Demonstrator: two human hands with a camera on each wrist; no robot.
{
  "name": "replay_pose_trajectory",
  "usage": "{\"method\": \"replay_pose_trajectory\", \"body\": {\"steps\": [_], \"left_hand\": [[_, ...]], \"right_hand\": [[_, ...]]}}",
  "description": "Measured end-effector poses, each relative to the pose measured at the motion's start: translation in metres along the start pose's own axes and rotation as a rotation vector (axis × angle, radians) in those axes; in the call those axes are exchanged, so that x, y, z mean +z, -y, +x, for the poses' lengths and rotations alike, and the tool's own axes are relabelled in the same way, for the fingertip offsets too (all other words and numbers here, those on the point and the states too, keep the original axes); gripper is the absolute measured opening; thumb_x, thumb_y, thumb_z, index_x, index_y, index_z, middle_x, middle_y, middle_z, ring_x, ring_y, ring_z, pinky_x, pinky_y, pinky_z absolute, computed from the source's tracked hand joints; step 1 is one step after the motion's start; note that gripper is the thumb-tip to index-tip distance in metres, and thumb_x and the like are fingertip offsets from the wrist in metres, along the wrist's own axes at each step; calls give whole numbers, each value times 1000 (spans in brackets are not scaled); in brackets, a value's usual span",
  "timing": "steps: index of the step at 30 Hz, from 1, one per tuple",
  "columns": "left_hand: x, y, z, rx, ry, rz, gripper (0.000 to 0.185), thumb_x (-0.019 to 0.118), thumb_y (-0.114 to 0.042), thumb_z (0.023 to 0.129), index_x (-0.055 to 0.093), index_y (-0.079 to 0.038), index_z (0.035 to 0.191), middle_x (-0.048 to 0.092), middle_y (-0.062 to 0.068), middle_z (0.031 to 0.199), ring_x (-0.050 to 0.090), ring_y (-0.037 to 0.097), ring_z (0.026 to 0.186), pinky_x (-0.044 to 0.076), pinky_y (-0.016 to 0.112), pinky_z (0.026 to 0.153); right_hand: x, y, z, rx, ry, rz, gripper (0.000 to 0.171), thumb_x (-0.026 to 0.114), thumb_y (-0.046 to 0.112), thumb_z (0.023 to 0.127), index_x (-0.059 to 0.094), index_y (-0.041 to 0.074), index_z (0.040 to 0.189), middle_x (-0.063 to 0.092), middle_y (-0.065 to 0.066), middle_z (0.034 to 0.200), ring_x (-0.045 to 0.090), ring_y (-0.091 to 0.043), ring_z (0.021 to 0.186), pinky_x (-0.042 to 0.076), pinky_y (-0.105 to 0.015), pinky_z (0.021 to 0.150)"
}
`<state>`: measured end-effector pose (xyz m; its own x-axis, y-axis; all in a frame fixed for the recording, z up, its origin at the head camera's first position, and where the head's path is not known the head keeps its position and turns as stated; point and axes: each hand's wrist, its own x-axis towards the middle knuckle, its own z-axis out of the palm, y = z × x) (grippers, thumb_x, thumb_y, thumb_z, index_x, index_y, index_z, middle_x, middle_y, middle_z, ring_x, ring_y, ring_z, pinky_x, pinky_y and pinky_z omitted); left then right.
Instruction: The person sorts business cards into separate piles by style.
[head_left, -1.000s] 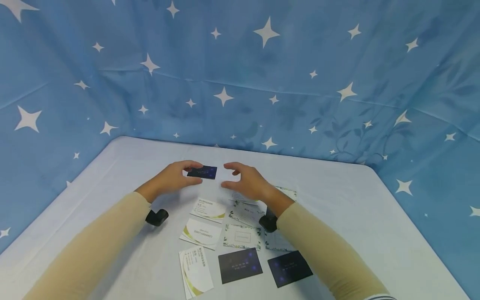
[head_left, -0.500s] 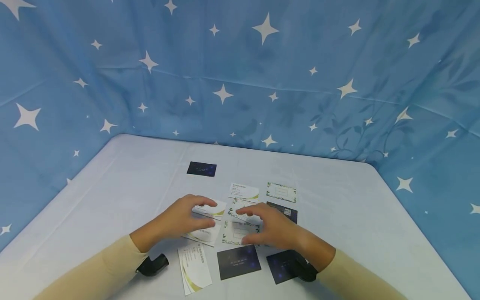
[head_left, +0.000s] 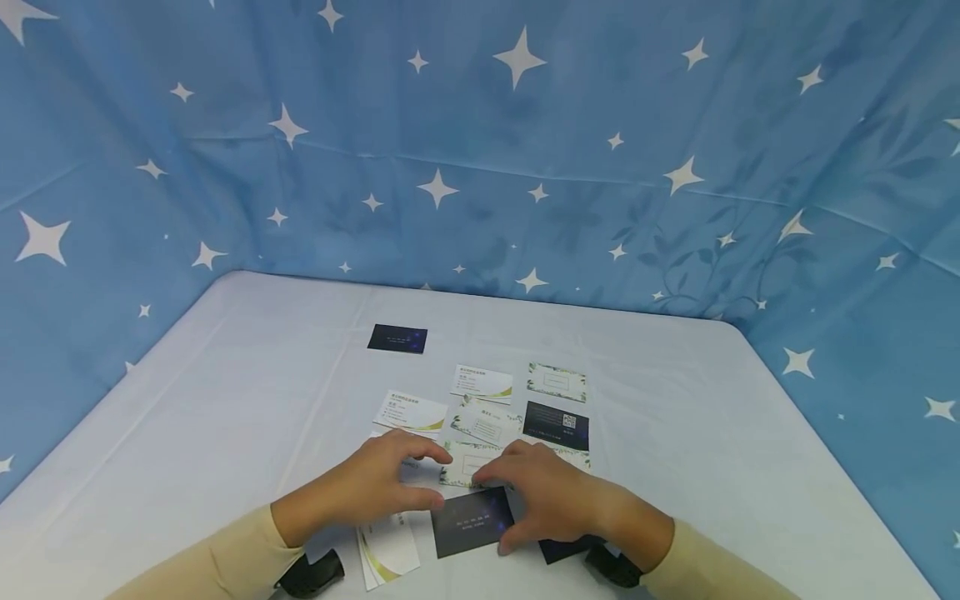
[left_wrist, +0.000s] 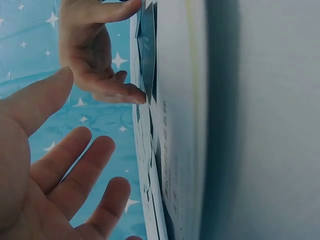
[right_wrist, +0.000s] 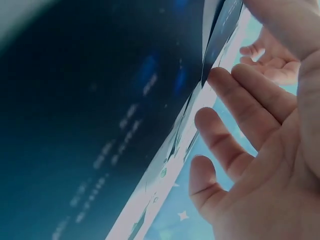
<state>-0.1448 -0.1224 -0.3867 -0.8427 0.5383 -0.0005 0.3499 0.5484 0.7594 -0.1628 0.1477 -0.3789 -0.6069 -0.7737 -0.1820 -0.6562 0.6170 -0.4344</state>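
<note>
A dark business card (head_left: 472,522) is lying at the near edge of the white table (head_left: 225,417), and both hands are working at it: the right hand (head_left: 551,492) is pinching its right end, thumb under the near edge and fingers curled over the far one, while the left hand (head_left: 375,487) is hovering just left of it with relaxed, spread fingers, gripping nothing. Just left of the dark card a white card with a gold swirl (head_left: 390,554) is lying partly under the left wrist. Beyond the dark card, leaf-bordered cards (head_left: 557,381), a black QR card (head_left: 556,424) and more white cards (head_left: 410,412) are lying spread out. Further beyond it, another dark card (head_left: 397,338) is sitting alone. A blue star-printed cloth (head_left: 525,167) is hanging around the table's far sides.
</note>
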Motion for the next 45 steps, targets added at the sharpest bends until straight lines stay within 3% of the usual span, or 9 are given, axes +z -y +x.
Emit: {"method": "replay_pose_trajectory", "body": {"steps": [13, 18, 27, 36, 45], "left_hand": [[1, -4, -3, 12, 11, 50, 44, 83, -41, 80, 72, -20, 118, 65, -6, 119, 53, 20, 113, 39, 50, 94], [2, -5, -4, 35, 33, 90, 43, 83, -43, 79, 73, -22, 116, 66, -15, 112, 53, 17, 109, 35, 53, 94], [4, -5, -3, 36, 39, 101, 45, 84, -43, 78, 73, -20, 116, 66, -11, 114, 53, 19, 110, 36, 55, 94], [3, -7, -3, 68, -1, 171, 54, 87, -48, 73, 73, -21, 118, 67, -13, 114, 54, 18, 108, 37, 52, 93], [4, -7, -3, 45, -65, 187, 53, 90, -38, 72, 72, -21, 118, 66, -7, 119, 53, 20, 114, 34, 54, 96]], "right_hand": [[0, 4, -1, -24, -14, -76, 56, 84, 41, 80, 66, 25, 130, 60, 22, 118, 48, -8, 109, 40, -36, 94], [-1, 5, -1, -25, -18, -71, 52, 85, 39, 80, 67, 25, 127, 60, 22, 117, 48, -8, 107, 40, -36, 94], [1, 4, -1, -32, -16, -21, 46, 82, 34, 84, 66, 23, 126, 60, 21, 120, 47, -7, 111, 40, -36, 98], [-4, 3, -3, 13, -102, 65, 49, 81, 32, 84, 65, 14, 126, 60, 12, 120, 51, -10, 116, 41, -38, 102], [-10, 6, 0, 51, -150, 107, 50, 80, 32, 84, 62, 14, 127, 60, 6, 122, 53, -13, 113, 44, -40, 100]]}}
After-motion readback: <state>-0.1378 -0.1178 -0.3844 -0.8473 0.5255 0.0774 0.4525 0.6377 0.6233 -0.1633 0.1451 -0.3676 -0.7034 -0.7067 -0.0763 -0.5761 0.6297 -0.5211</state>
